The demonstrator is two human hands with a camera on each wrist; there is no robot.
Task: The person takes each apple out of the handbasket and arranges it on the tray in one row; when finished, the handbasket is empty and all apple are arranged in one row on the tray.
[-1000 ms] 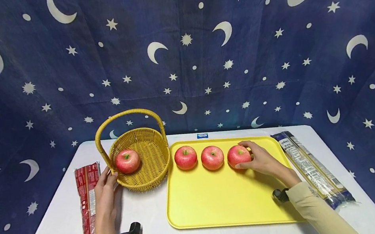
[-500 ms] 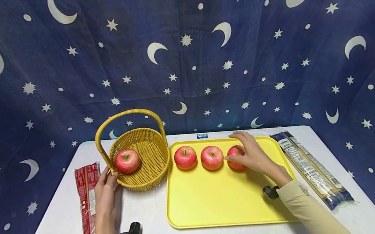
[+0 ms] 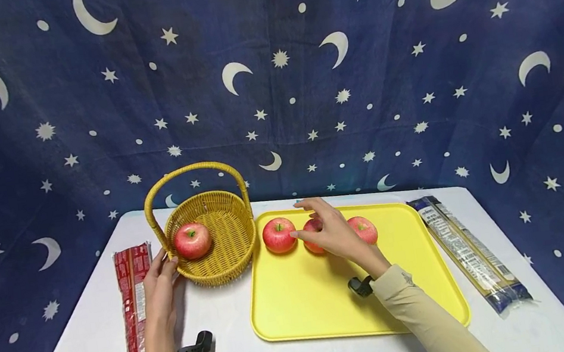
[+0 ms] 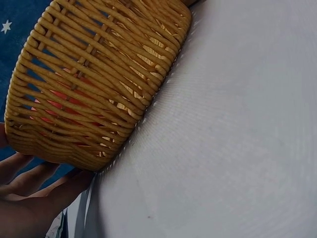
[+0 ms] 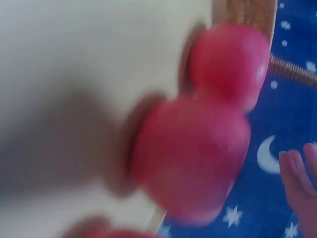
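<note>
My left hand (image 3: 158, 295) holds the side of a yellow wicker basket (image 3: 230, 231) near the foot of its arched handle. In the left wrist view, its fingers (image 4: 44, 186) lie against the basket's woven wall (image 4: 99, 74). One red apple (image 3: 192, 241) sits inside the basket. Three more apples are in a row on a yellow tray (image 3: 305, 305): a left apple (image 3: 278, 236), a middle apple (image 3: 313, 242) and a right apple (image 3: 364, 229). Over the middle one, partly covering it, my right hand (image 3: 333, 232) hovers with fingers spread and nothing held.
A red plastic packet (image 3: 135, 311) lies left of the basket on the white table (image 3: 231, 351). Right of the tray is a long clear-and-blue packet (image 3: 468, 252). Behind everything hangs a dark blue cloth (image 3: 276, 98) with moons and stars.
My right hand has let go of the rightmost apple, lifted off, and moved left over the middle apple. The left hand and basket stay where they were.
</note>
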